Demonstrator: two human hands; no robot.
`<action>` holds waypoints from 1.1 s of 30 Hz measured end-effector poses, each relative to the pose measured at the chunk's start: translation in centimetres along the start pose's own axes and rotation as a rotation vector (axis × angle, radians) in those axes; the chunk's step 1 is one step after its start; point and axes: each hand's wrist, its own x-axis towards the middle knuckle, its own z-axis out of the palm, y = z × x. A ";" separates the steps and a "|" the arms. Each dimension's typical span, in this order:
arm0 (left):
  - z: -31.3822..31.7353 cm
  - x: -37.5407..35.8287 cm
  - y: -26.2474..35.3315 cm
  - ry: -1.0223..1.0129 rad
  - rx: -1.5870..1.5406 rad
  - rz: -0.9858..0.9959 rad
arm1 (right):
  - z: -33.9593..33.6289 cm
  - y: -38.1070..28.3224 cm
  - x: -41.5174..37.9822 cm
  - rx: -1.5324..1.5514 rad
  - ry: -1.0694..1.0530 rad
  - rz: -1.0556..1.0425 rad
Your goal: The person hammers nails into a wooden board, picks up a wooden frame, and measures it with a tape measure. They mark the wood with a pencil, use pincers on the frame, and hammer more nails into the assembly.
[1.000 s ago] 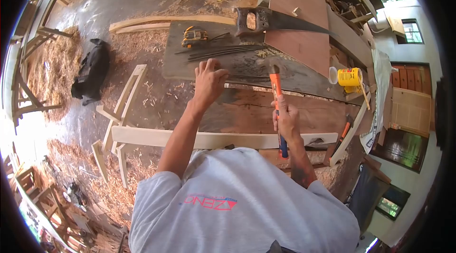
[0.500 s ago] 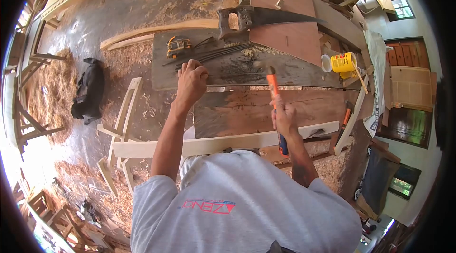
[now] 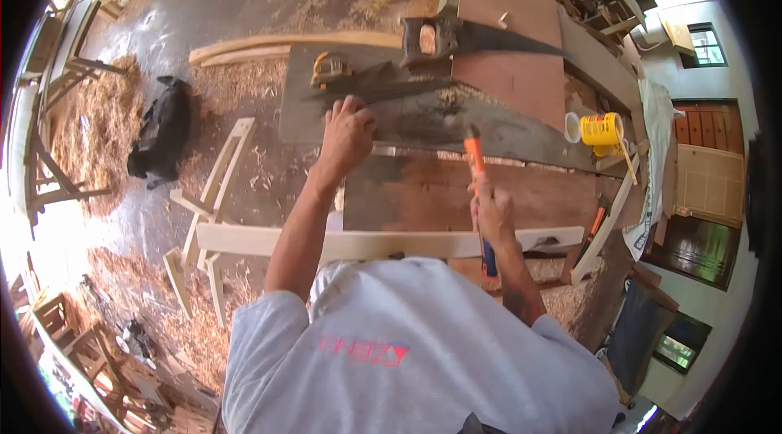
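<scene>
My right hand (image 3: 494,210) grips a hammer (image 3: 475,158) by its orange and dark blue handle. The hammer's blurred head is over the dark workboard (image 3: 521,131). My left hand (image 3: 348,136) is at the left part of this board, fingers curled down and closed; what they pinch is hidden. Just beyond its fingertips lie several thin dark rods (image 3: 407,90), smeared by motion. A yellow and black tape measure (image 3: 332,69) rests past the left hand. Farther back, a handsaw (image 3: 489,36) lies partly across a reddish plywood sheet (image 3: 513,75).
A yellow tub (image 3: 600,130) stands at the board's right end. A pale wooden bar (image 3: 391,244) runs along the near side, and a second orange-handled tool (image 3: 599,214) lies to the right. A black dog (image 3: 163,132) lies on the floor at left, near wood shavings (image 3: 102,128).
The view has shifted, so the bench and its tools sit farther right in the picture. Both hands keep about the same places, the right still holding the hammer.
</scene>
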 end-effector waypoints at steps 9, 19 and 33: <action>2.4 1.3 3.0 0.071 -0.117 -0.044 | -0.9 -2.2 -0.5 0.113 0.125 -0.114; 3.4 1.4 3.1 -0.017 -0.066 -0.135 | -0.3 1.3 0.6 0.110 0.100 -0.048; 3.1 2.1 3.5 -0.067 -0.038 -0.153 | -0.6 3.1 0.9 0.154 0.100 0.047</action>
